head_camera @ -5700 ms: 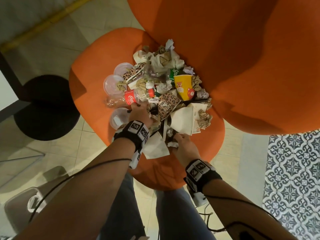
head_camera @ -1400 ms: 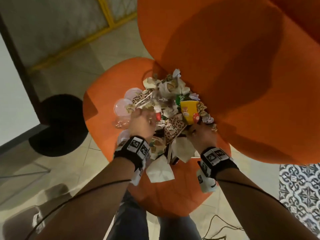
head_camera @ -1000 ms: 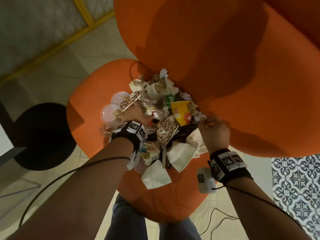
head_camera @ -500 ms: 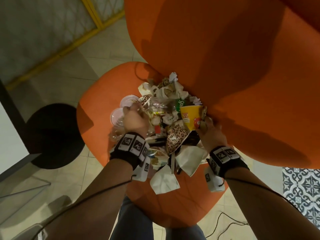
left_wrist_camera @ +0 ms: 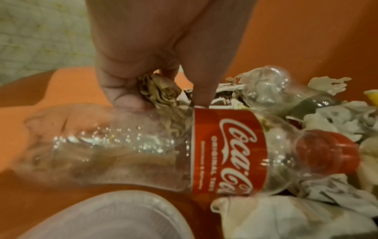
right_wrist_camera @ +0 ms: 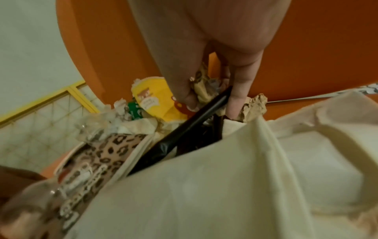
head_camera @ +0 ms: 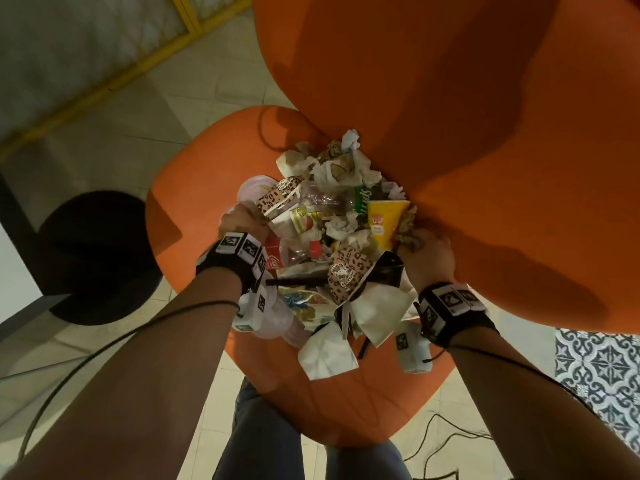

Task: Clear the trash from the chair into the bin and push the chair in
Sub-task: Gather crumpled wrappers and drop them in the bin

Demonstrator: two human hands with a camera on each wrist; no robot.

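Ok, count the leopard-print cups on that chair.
2. The far leopard-print cup lies at the pile's left edge, by the left hand. The near leopard-print cup lies mid-pile, closer to the person. More may be buried underneath.

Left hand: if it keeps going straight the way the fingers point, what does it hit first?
The left hand already grips a brown paper wad; straight on, its fingertip meets the Coke bottle lying on the chair, probably at the label's edge.
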